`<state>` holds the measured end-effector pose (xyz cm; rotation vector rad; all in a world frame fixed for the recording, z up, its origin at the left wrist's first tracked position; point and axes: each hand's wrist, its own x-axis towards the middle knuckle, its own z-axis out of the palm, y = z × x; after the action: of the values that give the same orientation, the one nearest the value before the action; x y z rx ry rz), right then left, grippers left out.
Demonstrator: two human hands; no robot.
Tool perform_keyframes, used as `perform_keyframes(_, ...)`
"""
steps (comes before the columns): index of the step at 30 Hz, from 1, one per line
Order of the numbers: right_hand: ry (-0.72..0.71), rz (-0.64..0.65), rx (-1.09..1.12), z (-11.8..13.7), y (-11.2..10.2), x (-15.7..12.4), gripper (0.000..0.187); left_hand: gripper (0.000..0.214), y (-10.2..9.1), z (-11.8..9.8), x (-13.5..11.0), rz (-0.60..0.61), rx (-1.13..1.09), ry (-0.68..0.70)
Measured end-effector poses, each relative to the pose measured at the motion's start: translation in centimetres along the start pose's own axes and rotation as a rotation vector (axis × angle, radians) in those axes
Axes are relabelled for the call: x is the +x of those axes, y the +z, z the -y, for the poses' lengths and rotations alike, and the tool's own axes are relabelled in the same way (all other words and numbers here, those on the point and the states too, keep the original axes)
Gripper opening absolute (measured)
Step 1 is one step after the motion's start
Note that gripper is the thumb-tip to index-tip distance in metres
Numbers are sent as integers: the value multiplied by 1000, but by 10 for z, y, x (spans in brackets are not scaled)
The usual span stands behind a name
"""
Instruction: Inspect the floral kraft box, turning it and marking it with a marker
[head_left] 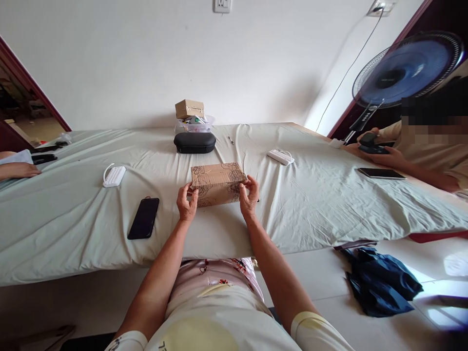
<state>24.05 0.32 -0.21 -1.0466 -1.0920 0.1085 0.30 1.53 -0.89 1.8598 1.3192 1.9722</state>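
A brown cardboard box [218, 184] with dark looping scribbles on its top and front sits in the middle of the cloth-covered table [310, 209]. My left hand [187, 201] grips its left end, thumb on the front and fingers around the side. At the opposite end my right hand [249, 195] holds it the same way, fingers curled at the upper right corner. The box looks closed. Its underside and rear are hidden, so I cannot tell whether it is slightly lifted. A black phone [144, 218] lies left of my left hand.
Behind the box lie a black zip case [195, 142] and a plastic basket [195, 126] topped by a small carton [189, 108]. White strapped devices [114, 176] lie to either side. People sit at both ends; a fan [405, 70] stands at right.
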Motion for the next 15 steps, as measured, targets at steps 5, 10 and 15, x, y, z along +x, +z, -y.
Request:
perform_keyframes(5,169,153,-126,-18,5,0,41,33,1,5,2,159,131,-161)
perform_keyframes(10,267,280,-358,-32,5,-3,42,31,-1,1,4,356,484,-289)
perform_keyframes(15,235,361,-501,-40,3,-10,50,20,-4,-2,4,469,696,-335)
